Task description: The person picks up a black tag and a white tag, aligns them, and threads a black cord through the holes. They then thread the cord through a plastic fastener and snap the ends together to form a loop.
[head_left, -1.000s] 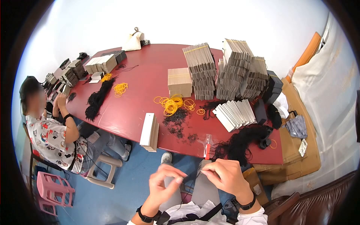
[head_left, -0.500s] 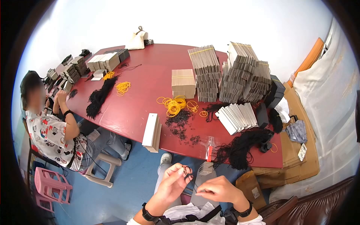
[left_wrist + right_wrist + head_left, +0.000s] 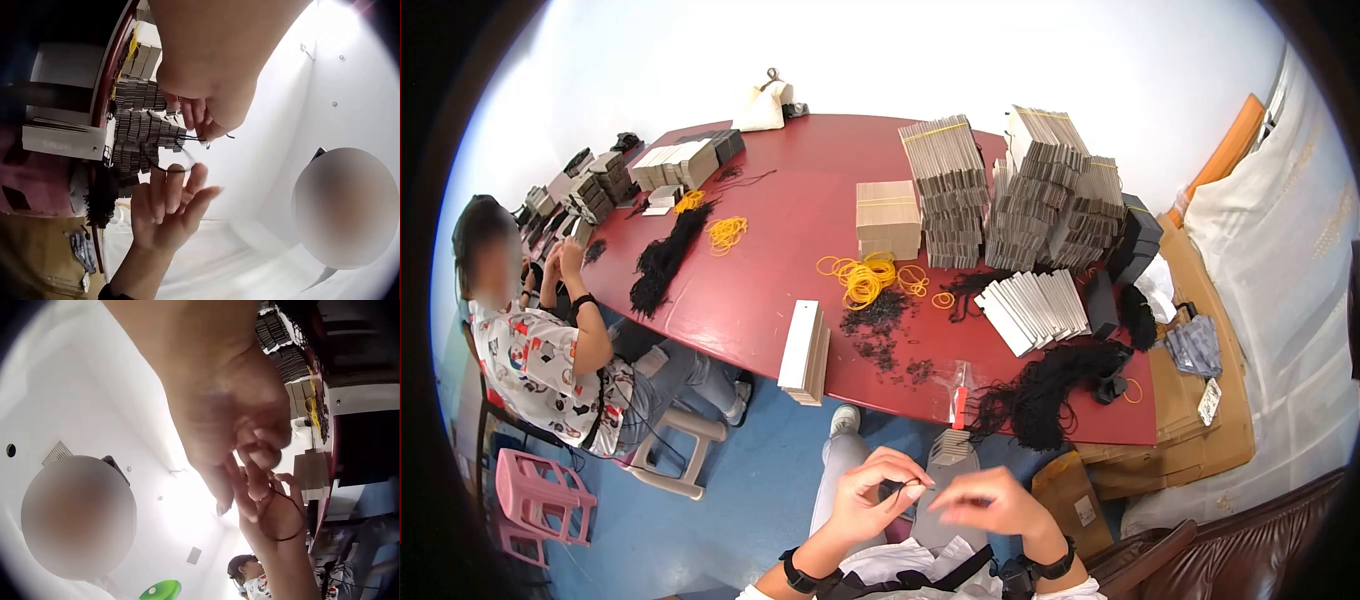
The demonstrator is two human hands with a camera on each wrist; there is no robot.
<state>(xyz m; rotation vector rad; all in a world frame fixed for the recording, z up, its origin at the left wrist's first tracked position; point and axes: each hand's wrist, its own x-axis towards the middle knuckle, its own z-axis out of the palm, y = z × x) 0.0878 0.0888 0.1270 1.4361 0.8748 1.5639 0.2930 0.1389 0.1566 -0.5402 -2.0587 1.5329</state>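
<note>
My left hand (image 3: 868, 500) pinches a thin black cord loop (image 3: 893, 487) in front of my chest. My right hand (image 3: 985, 503) is close beside it, blurred, its fingers reaching toward the loop. In the left wrist view the left hand (image 3: 206, 119) holds the cord (image 3: 164, 167) from above, and the right hand (image 3: 165, 206) has straight fingers whose tips touch the loop's lower curve. In the right wrist view the cord (image 3: 299, 525) hangs round the left hand's fingers (image 3: 275, 512) below the right hand (image 3: 237, 425). A small stack of grey cards (image 3: 950, 448) lies on my lap.
The red table (image 3: 780, 230) ahead carries tall card stacks (image 3: 1010, 200), yellow rubber bands (image 3: 862, 280), a black cord pile (image 3: 1040, 385) and a white card stack (image 3: 802, 350) at its near edge. Another person (image 3: 540, 350) sits at the left beside a pink stool (image 3: 535, 495). Flattened cardboard (image 3: 1190, 400) lies at the right.
My left hand has dropped slightly and still holds the cord. The right hand has come nearer to it, with fingers now reaching to the loop.
</note>
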